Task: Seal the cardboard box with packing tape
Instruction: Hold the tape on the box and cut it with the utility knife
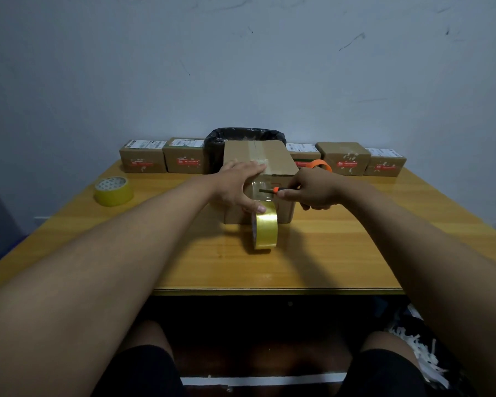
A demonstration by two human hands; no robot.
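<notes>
My left hand [238,181] lies flat and spread over the near top edge of the brown cardboard box [272,161], thumb down on its front face. My right hand [315,191] is closed around an orange-handled utility knife [271,191], its blade against the clear tape strip on the box front. The yellow packing tape roll [265,226] stands on edge just before the box, on the wooden table [327,253]. A second tape roll [113,190] lies flat at far left
</notes>
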